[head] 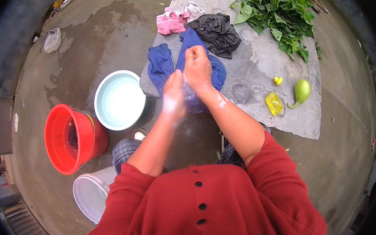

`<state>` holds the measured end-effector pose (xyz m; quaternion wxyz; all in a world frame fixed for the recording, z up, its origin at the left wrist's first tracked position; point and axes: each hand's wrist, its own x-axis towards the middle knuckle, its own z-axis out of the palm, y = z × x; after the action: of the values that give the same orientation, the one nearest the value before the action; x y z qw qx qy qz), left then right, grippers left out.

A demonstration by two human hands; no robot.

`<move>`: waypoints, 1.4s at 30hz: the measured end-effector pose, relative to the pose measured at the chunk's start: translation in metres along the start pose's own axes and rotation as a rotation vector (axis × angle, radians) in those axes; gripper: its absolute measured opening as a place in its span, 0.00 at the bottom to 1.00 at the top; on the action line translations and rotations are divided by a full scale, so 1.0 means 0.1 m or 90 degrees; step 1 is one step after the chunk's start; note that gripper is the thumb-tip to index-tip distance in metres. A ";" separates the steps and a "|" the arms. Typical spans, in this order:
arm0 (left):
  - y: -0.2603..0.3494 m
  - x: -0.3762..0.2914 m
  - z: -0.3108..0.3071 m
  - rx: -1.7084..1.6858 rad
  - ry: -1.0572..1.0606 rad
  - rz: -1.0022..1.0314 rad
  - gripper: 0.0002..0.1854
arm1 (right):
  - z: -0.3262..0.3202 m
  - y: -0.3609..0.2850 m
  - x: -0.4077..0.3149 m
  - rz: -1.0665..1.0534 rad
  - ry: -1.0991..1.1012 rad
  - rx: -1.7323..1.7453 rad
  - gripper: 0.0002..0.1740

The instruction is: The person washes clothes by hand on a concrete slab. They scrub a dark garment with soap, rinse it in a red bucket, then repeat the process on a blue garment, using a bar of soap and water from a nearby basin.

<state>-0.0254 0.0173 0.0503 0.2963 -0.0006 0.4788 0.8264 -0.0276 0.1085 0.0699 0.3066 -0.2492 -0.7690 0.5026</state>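
Observation:
A wet blue garment (161, 63) lies bunched over the near left part of a stone slab (258, 117). My right hand (198, 66) is closed on the garment, which rises in a fold past the knuckles. Lower and to the left, my left hand (174, 91) grips the same cloth, somewhat blurred. White suds cling to both hands and the right forearm. Between the wrists the soapy cloth is blurred. Beyond the garment lie a crumpled black garment (215, 31), a pink cloth (172, 21) and a small whitish cloth (194, 11).
Left of the slab stand a pale blue basin (100, 99) of water, a red bucket (100, 140) and a white bucket (77, 193). On the slab's right are a yellow soap bar (274, 104), a yellow toy duck (277, 81), a green gourd-like vegetable (302, 90) and leafy greens (280, 18).

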 end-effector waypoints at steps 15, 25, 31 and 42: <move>0.35 -0.11 0.02 0.274 -0.064 0.021 0.18 | -0.43 -0.03 0.51 0.035 -0.078 0.319 0.25; 0.27 -0.07 -0.01 0.026 -0.111 0.104 0.13 | -0.48 -0.12 0.57 0.128 -0.034 0.315 0.30; 0.27 -0.07 0.10 0.486 -0.123 0.246 0.31 | -0.51 -0.26 0.54 0.176 0.007 0.304 0.29; 0.15 -0.02 0.02 0.098 -0.080 0.194 0.14 | -0.32 -0.01 0.44 0.031 0.023 0.327 0.18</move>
<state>-0.0308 0.0125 0.0637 0.1963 0.1460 0.5159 0.8210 -0.0349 0.1587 0.0902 0.3610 -0.1906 -0.6041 0.6844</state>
